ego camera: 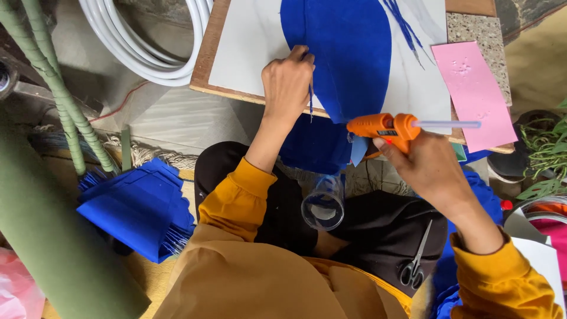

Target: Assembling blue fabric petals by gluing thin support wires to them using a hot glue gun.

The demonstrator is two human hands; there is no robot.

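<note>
My left hand (287,82) pinches the left edge of a large blue felt sheet (348,53) that lies on a white board (248,41) and hangs over its near edge. A thin blue strand dangles beside my fingers. My right hand (422,165) grips an orange glue gun (384,129), held sideways just below the board's edge, with a clear glue stick (449,124) jutting from its back toward the right. The gun's nozzle points left at the hanging felt.
A pink foam sheet (475,94) lies on the board's right side. A clear glass (324,204) and scissors (415,260) rest on my lap. Cut blue felt pieces (139,207) lie at left, beside green wrapped rods (59,88), a green roll (53,236) and coiled white tubing (147,41).
</note>
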